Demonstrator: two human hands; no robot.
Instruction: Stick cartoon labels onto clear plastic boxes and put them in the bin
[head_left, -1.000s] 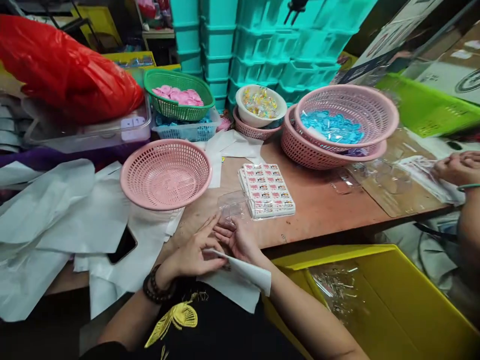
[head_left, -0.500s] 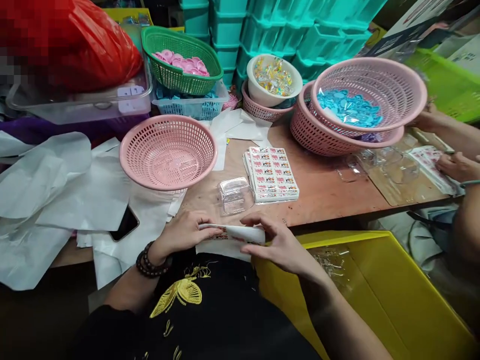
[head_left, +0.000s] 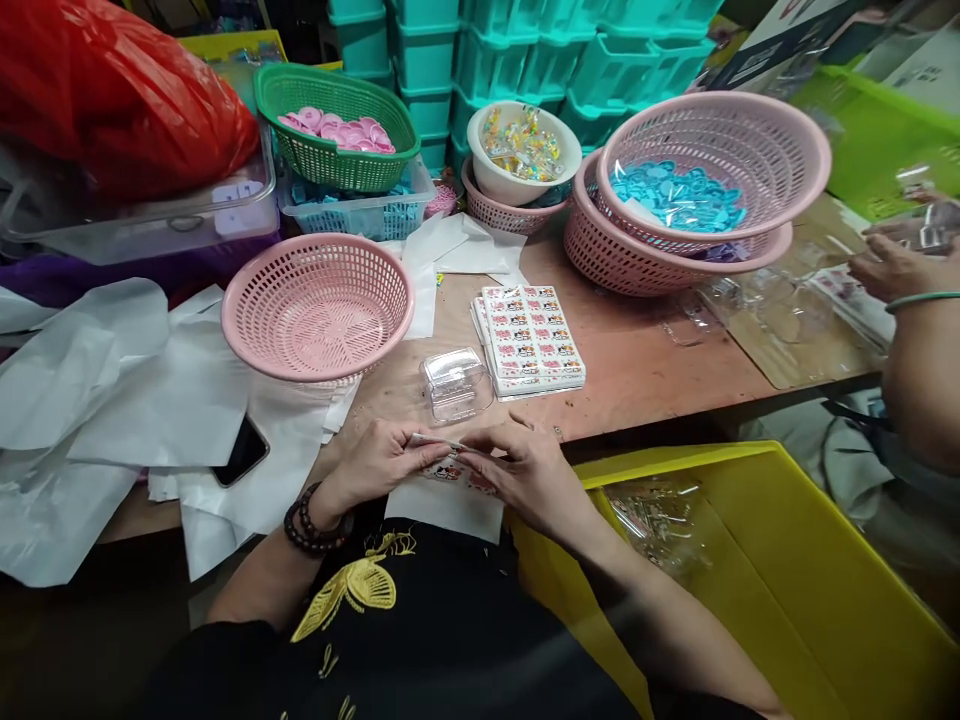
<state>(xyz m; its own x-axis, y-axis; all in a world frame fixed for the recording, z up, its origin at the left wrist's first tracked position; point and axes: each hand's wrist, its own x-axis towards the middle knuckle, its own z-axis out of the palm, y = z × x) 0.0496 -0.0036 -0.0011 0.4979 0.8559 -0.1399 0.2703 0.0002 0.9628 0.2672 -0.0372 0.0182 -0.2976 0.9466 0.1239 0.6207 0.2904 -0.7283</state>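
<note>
My left hand and my right hand meet at the near table edge, both pinched on a white sticker sheet that hangs down toward my lap, with small printed stickers showing between the fingertips. Just beyond the hands a small clear plastic box sits on the wooden table. A stack of printed sticker sheets lies to its right. An empty pink basket stands to the left.
White backing papers and a black phone cover the left side. Baskets of pink pieces, candies and blue pieces stand at the back. A yellow bin is at my right. Another person's hand works at far right.
My hands have drawn closer together on the sheet, from holding it stretched between them to pinching at one spot. The other person's hand has lifted at the right.
</note>
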